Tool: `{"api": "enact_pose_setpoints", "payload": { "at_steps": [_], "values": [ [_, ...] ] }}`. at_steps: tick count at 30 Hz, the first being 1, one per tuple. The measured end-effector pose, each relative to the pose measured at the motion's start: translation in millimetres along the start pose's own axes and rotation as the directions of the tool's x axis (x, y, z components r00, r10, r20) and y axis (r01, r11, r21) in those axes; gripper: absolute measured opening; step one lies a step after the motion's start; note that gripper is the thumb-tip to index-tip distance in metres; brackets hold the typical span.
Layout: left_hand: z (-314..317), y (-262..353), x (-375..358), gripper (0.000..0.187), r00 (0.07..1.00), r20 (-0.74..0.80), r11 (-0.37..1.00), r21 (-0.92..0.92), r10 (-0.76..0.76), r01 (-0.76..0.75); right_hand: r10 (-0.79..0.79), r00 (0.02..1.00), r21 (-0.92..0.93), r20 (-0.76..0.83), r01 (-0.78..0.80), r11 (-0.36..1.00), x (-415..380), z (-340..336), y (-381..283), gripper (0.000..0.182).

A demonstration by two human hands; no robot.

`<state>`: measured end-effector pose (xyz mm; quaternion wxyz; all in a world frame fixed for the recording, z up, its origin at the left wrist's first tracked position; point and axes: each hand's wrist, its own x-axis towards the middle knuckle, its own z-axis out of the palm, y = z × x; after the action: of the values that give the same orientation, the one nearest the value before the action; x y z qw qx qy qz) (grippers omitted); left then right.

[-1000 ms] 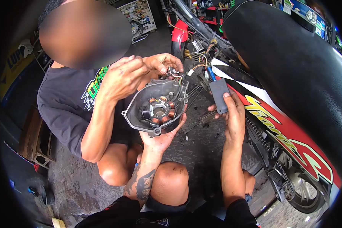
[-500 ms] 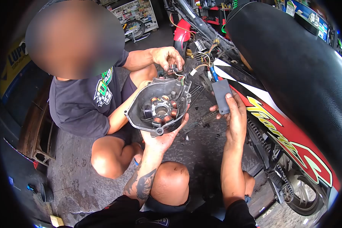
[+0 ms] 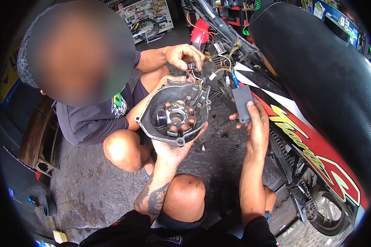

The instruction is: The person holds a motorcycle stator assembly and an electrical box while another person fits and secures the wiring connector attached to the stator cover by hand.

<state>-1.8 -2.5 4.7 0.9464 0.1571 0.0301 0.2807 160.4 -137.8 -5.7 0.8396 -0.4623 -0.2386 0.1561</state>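
My left hand (image 3: pixel 169 151) holds a dark metal engine cover (image 3: pixel 149 117) from below, its open side facing up. Inside the cover sits a stator (image 3: pixel 172 131) with a ring of copper coils. In my right hand (image 3: pixel 257 117) is a flat dark grey box (image 3: pixel 242 103), gripped between thumb and fingers beside the motorcycle. Blue-sleeved wiring (image 3: pixel 235 79) meets the box at its top end. Wires with a white connector (image 3: pixel 212 76) run near the cover's far edge. There a co-worker's hand (image 3: pixel 185 57) pinches a small dark part on the wires.
On the right stands a motorcycle with a black seat (image 3: pixel 309 53), a red side panel (image 3: pixel 317 152) and a chain (image 3: pixel 282 152). A co-worker (image 3: pixel 90 123) crouches at the left. Small parts lie on the stained floor (image 3: pixel 210 164). A wooden bench (image 3: pixel 39 140) is farther left.
The co-worker's head has leaned forward and down, and the knee has shifted. The cover sits slightly farther right in view. Both my hands keep their holds.
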Motion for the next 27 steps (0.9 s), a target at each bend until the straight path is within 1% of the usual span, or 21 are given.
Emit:
{"api": "enact_pose_setpoints", "payload": {
  "at_steps": [4,12,16,22,24,27],
  "values": [
    [2,-1,-1,0.063,1.000,-0.031,1.000,0.002,0.006,-0.006,-0.004,1.000,0.001,-0.002,0.004,1.000,0,0,0,0.046],
    [-6,1,1,0.064,0.999,0.031,1.000,0.009,-0.009,0.009,0.002,1.000,-0.008,0.001,-0.002,1.000,0,-1,1,0.046],
    [-5,0,0,0.063,1.000,0.006,1.000,-0.010,-0.009,0.009,-0.004,1.000,-0.009,0.001,0.004,1.000,-1,0,0,0.047],
    [-6,0,0,0.061,0.999,0.032,1.000,0.004,-0.006,0.005,-0.011,1.000,-0.010,-0.003,0.011,1.000,0,1,-1,0.049],
    [-9,1,1,0.074,0.998,0.058,1.000,0.012,-0.007,0.006,-0.013,1.000,-0.009,-0.005,0.013,1.000,0,1,-1,0.049],
    [-7,1,1,0.073,0.998,0.055,1.000,0.000,-0.010,0.010,-0.011,1.000,-0.007,-0.005,0.011,1.000,0,1,0,0.049]
  ]
}}
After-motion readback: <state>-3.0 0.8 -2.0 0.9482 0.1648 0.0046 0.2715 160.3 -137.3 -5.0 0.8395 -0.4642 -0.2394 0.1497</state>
